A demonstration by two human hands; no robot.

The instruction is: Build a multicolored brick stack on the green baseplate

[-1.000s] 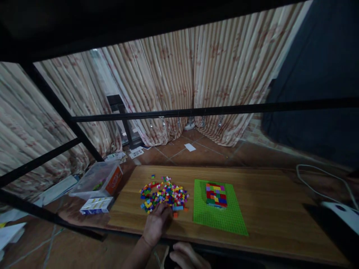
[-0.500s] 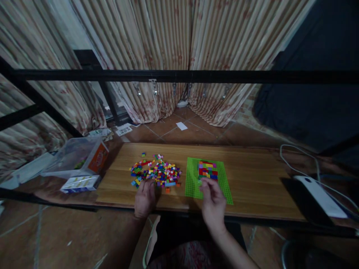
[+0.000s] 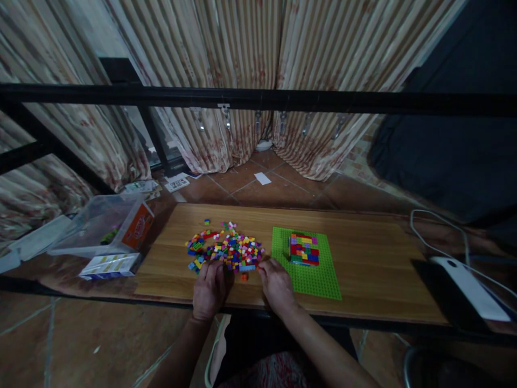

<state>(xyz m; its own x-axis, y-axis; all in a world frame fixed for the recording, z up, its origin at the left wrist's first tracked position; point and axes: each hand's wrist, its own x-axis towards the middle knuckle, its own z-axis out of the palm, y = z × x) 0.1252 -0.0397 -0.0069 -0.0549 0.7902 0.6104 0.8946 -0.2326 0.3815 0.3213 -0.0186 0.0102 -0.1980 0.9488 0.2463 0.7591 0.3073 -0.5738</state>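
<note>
A loose pile of small coloured building bricks (image 3: 238,249) lies on the wooden board. My left hand (image 3: 209,290) rests at the pile's near left edge with its fingers curled; whatever they may hold is hidden. At the near right edge of the pile, my right hand (image 3: 278,284) pinches at a small orange brick (image 3: 259,266), which shows partly at the fingertips. To the right lies a green studded baseplate (image 3: 315,284). On it sits a multicoloured block of joined bricks (image 3: 304,249), apart from both hands.
A clear plastic box (image 3: 92,226) with an orange label stands at the left, behind a white-and-blue packet (image 3: 110,266). A white device (image 3: 468,285) with a cable lies at the right end. A black bar (image 3: 258,99) crosses in front of the curtains.
My right hand has left the brick block on the baseplate and moved left to the pile's edge. The left hand stays about where it was. The view has shifted slightly.
</note>
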